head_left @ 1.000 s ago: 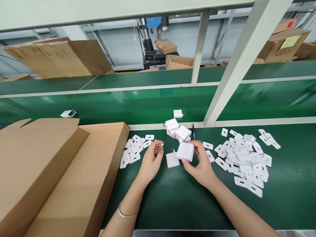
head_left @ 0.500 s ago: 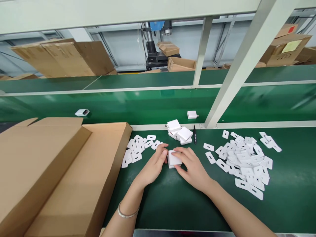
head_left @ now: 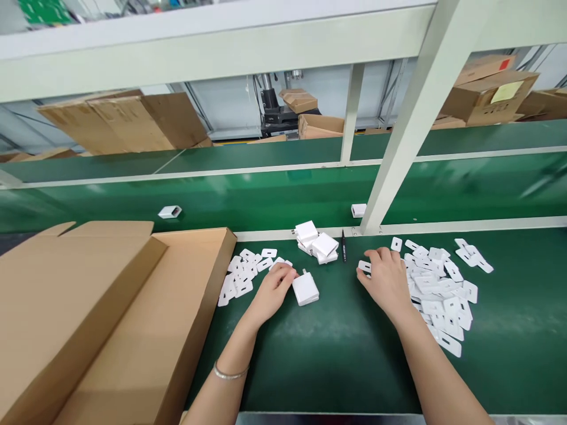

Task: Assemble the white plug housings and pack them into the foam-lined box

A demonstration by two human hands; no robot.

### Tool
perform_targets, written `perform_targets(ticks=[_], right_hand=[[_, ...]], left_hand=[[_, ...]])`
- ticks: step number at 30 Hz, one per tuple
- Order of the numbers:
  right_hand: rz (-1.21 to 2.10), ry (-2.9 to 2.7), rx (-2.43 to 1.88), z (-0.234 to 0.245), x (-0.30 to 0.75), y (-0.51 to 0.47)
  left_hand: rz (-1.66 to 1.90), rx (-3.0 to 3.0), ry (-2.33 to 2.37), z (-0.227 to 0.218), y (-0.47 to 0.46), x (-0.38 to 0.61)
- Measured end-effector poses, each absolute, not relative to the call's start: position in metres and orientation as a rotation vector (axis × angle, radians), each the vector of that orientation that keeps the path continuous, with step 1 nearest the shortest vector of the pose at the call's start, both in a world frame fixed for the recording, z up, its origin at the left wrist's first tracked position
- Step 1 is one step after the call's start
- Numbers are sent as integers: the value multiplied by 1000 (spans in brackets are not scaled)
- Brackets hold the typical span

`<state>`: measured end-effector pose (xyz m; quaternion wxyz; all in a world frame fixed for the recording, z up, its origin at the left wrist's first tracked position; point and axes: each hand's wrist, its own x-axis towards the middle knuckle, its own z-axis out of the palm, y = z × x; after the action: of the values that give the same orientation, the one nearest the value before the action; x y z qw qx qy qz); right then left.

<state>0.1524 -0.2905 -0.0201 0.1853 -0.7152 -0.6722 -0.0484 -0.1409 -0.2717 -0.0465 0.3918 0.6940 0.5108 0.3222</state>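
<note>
Two white plug chargers [head_left: 305, 288] appear stacked on the green bench, a prong showing at the top edge. My left hand [head_left: 274, 289] is closed in a pinch, its fingertips at their upper left corner. Over on the right, my right hand [head_left: 387, 283] is open above the edge of a pile of white slotted plates [head_left: 438, 289]. Its thumb and fingers are apart around a single plate [head_left: 364, 267], which still lies on the bench. Behind the stack, several more chargers [head_left: 316, 241] lie heaped together. A black pen [head_left: 344, 247] is beside that heap.
An open cardboard box [head_left: 195, 307] takes up the left side. Next to it lie several slotted plates [head_left: 239, 274]. On the green belt behind are one charger [head_left: 170, 212] at left and another charger [head_left: 358, 211] by the slanted white post [head_left: 398, 141].
My right hand has left the chargers and moved right to a slotted plate. My left hand stays at the stack, which has turned slightly. Chargers on the belt have shifted right; the view has tilted up.
</note>
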Motion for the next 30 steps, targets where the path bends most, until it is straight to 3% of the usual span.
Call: perform_targets(ticks=[8, 17, 24, 30], right_hand=[[259, -1949, -2202, -26, 167, -276], [263, -2018, -2210, -17, 157, -284], [285, -1971, -2231, -20, 154, -280], [224, -1901, -2215, -25, 154, -276]], left_hand=[[1237, 2021, 1632, -28, -249, -113], [497, 2317, 1407, -5, -150, -105], [1141, 2062, 1123, 3, -186, -122], [1334, 1971, 956, 20, -240, -118]])
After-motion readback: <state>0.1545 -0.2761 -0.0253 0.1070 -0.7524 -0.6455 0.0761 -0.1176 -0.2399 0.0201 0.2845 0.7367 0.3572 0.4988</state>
